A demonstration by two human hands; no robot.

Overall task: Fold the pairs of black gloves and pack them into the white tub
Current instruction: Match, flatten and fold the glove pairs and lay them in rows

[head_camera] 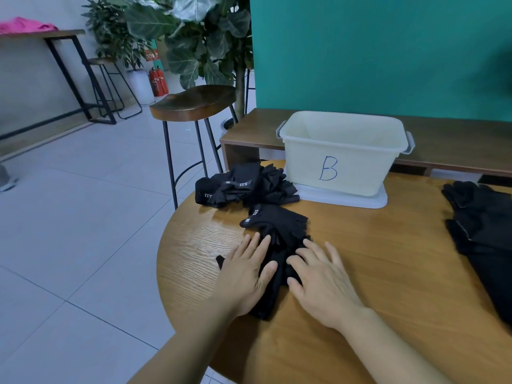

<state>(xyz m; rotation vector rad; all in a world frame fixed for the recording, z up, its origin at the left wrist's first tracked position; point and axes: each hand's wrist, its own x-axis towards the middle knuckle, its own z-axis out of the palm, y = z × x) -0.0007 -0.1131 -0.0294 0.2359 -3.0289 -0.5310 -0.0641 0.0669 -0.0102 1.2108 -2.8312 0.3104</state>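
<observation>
A pair of black gloves lies on the round wooden table in front of me. My left hand presses flat on its left side with straight fingers. My right hand lies flat on its right side, fingers spread. A heap of black gloves sits behind, at the table's left edge. The white tub, marked with a blue B, stands on its lid beyond the gloves; what I can see of its inside looks empty.
More black gloves lie at the table's right edge. A wooden bar stool stands left of the table, a low wooden bench behind it. A large plant and a green wall are at the back.
</observation>
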